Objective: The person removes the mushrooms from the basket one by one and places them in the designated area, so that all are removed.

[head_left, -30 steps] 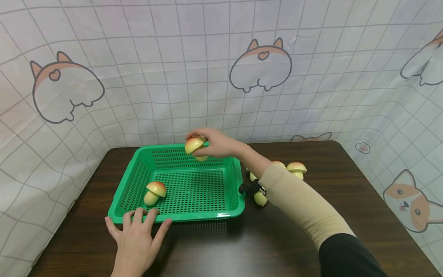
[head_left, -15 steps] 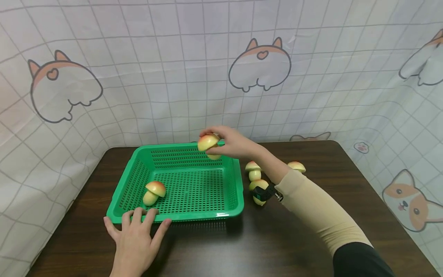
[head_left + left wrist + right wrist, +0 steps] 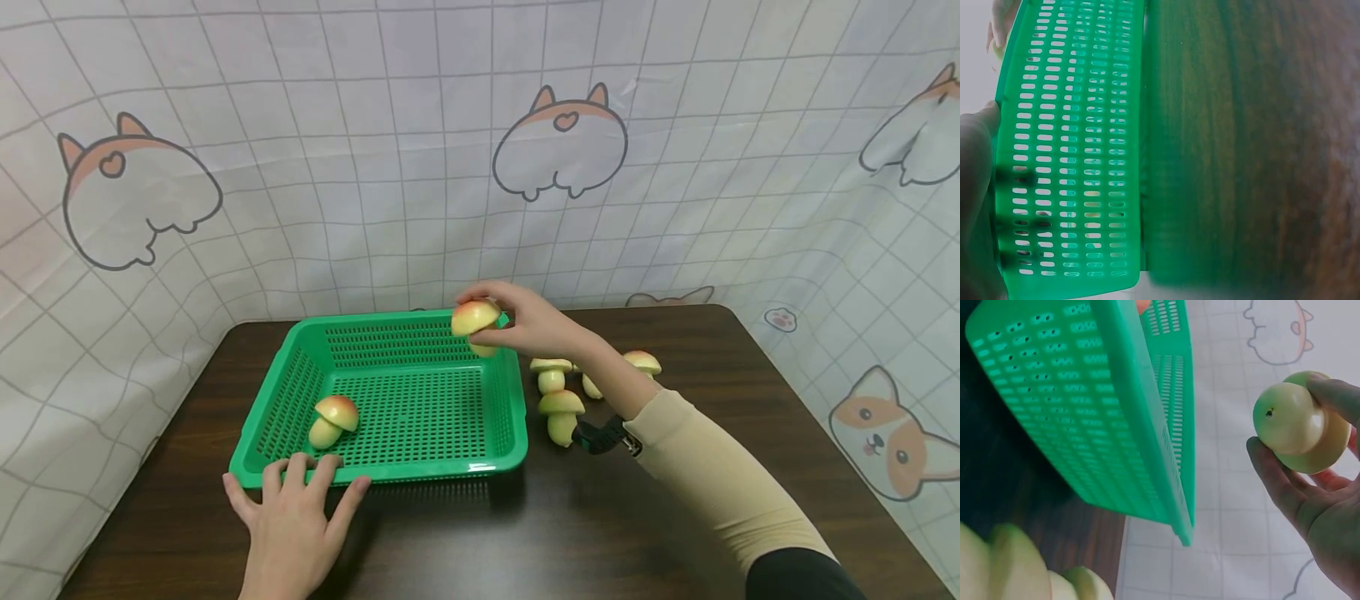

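Observation:
My right hand (image 3: 525, 323) holds a toy mushroom (image 3: 476, 317) with a yellow and orange cap over the back right corner of the green basket (image 3: 519, 433). In the right wrist view, thumb and fingers grip this mushroom (image 3: 1291, 422) around its cap, its pale stem end facing the camera. Inside the basket, at the front left, lies another mushroom (image 3: 334, 419). My left hand (image 3: 294, 521) rests on the basket's front rim, fingers over the edge. In the left wrist view the basket's perforated side (image 3: 1072, 144) fills the left half, with part of the thumb at its rim.
To the right of the basket, several mushrooms (image 3: 562, 415) lie on the dark wooden table (image 3: 480, 550), partly hidden by the right forearm. A white gridded cloth (image 3: 420, 167) with cartoon dogs hangs behind and at the sides.
My right hand has moved to the right with the mushroom, from over the basket's back middle to its back right corner. The left hand stays on the front rim.

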Demonstrator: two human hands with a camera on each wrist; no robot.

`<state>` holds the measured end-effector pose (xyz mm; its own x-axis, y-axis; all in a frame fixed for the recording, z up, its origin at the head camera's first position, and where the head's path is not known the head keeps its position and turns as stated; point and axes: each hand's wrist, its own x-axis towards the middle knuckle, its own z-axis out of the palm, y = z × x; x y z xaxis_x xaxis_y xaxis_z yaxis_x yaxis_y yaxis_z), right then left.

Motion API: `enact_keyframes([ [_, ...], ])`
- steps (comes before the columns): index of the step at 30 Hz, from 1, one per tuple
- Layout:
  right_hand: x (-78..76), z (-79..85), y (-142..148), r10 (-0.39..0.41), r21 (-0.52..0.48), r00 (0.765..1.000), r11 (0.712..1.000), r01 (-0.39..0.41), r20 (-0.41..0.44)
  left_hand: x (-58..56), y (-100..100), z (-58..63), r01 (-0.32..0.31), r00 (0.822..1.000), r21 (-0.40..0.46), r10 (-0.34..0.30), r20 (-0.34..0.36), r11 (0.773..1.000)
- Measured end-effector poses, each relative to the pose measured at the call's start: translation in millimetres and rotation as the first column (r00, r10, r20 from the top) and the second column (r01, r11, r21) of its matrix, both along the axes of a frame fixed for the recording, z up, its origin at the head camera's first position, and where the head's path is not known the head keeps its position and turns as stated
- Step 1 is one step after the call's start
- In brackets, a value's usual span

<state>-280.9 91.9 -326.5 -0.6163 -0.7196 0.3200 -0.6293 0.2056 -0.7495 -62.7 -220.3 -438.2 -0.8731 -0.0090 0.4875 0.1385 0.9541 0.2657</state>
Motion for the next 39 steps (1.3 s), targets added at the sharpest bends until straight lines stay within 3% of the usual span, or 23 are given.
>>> enact_keyframes([
  [9,10.4,-0.8,25.4,-0.012,-0.053,0.997,0.998,0.015,0.07,0.7,0.6,-0.1,0.001,1.0,-0.001,-0.001,-0.006,1.0],
  [24,24.0,-14.3,73.6,-0.151,-0.025,0.985,0.988,0.153,0.087,-0.4,-0.7,-1.9,0.01,1.0,0.004,-0.01,-0.016,1.0],
  [39,32.2,-45.5,113.5,-0.244,-0.056,0.961,0.966,0.253,0.127,0.4,0.5,-2.6,0.019,0.999,0.011,-0.019,-0.037,1.0],
])
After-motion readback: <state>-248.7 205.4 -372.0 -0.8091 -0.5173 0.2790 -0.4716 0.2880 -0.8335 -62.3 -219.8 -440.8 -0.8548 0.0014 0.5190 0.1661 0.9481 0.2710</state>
